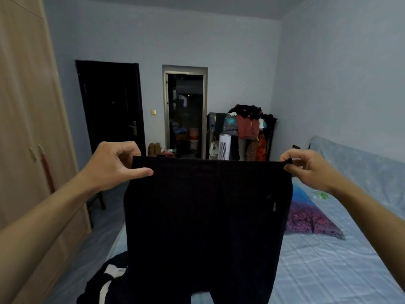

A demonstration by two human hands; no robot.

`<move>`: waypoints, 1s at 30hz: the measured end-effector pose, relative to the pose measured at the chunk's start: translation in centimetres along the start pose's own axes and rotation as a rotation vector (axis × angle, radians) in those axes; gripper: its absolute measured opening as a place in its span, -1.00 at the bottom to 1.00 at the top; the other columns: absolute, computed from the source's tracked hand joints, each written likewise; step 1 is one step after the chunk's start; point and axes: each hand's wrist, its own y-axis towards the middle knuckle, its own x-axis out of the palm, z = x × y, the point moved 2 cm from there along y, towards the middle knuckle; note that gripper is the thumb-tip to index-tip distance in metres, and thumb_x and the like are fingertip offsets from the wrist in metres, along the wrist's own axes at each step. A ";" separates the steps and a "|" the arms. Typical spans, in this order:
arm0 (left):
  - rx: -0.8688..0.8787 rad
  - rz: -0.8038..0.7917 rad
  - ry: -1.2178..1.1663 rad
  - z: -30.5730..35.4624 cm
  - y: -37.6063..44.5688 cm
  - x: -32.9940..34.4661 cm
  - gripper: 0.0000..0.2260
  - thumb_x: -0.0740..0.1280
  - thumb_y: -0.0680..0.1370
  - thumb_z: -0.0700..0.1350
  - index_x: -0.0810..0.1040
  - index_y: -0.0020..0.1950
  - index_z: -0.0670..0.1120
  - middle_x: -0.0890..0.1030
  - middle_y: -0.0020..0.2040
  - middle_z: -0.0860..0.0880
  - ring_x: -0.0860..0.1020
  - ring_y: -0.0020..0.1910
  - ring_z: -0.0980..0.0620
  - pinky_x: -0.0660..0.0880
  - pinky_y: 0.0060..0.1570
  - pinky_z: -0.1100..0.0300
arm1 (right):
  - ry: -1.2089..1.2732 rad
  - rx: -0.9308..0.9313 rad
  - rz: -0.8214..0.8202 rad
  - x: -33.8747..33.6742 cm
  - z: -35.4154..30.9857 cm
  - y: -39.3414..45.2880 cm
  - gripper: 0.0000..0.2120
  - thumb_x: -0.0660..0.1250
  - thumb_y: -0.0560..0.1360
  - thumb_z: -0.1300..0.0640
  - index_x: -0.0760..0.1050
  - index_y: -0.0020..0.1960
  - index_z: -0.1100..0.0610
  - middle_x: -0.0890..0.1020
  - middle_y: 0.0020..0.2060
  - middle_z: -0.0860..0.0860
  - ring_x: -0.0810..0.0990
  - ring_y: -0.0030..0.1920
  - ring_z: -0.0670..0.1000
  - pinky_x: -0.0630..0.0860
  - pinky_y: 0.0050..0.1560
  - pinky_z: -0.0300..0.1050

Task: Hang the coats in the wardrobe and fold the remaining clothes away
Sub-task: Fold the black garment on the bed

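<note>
Holding up a pair of dark, almost black fabric trousers [206,216] by the waistband, the person has them spread flat in the air above the near end of the bed covered in a pale blue checked sheet [328,270]. The left hand [114,165] pinches the left corner of the waistband between thumb and curled fingers; the right hand [306,167] pinches the right corner the same way, so both hands are clenched on the cloth and the band runs taut between them. The legs hang down, parting near the bottom edge of the view. Beneath them, at the bed's near left corner, lies a crumpled black garment with white stripes [105,279], not yet folded. I judge this to be the start of folding one item: nothing folded shows on the bed. The tall beige wooden wardrobe [26,128] at left has its doors closed, so hung coats cannot be checked. A rack heaped with mixed coloured clothes [247,128] stands by the far wall, which suggests much work remains.
</note>
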 end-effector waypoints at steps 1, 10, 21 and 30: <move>0.007 -0.010 -0.002 0.1 -0.1 0.1 -0.66 0.59 0.27 0.13 0.51 -0.31 -0.02 0.54 -0.39 0.04 0.44 -0.47 0.18 0.32 -0.45 0.40 | -0.050 -0.006 -0.002 0.1 0.0 -0.1 -0.75 0.31 0.53 0.42 0.58 -0.10 0.07 0.65 -0.28 0.03 0.65 -0.26 0.10 0.57 -0.14 0.02; -0.027 0.024 0.021 0.1 -0.2 1.4 -0.74 0.57 0.41 -0.15 0.49 -0.30 -0.03 0.52 -0.39 0.02 0.45 -0.43 0.12 0.35 -0.40 0.31 | 0.053 0.045 -0.205 3.8 1.5 -2.4 -0.67 0.33 0.45 0.50 0.68 -0.16 0.10 0.64 -0.13 -0.02 0.62 -0.19 -0.02 0.52 -0.14 -0.10; -0.037 -0.098 0.073 -0.5 -1.8 2.0 -0.78 0.58 0.40 -0.17 0.59 -0.33 0.03 0.58 -0.44 0.06 0.55 -0.44 0.14 0.37 -0.44 0.41 | -0.097 0.191 -0.302 6.2 2.2 -3.9 -0.64 0.35 0.40 0.37 0.67 -0.30 -0.08 0.66 -0.40 -0.09 0.53 -0.41 -0.24 0.44 -0.33 -0.32; -0.098 -0.208 -0.015 -1.9 -3.5 1.5 -0.77 0.60 0.23 0.11 0.63 -0.25 0.09 0.62 -0.37 0.14 0.53 -0.44 0.22 0.39 -0.41 0.43 | -0.233 0.197 -0.256 6.7 2.8 -5.9 -0.76 0.48 0.36 0.26 0.63 -0.31 -0.08 0.70 -0.34 -0.11 0.63 -0.32 -0.14 0.55 -0.22 -0.22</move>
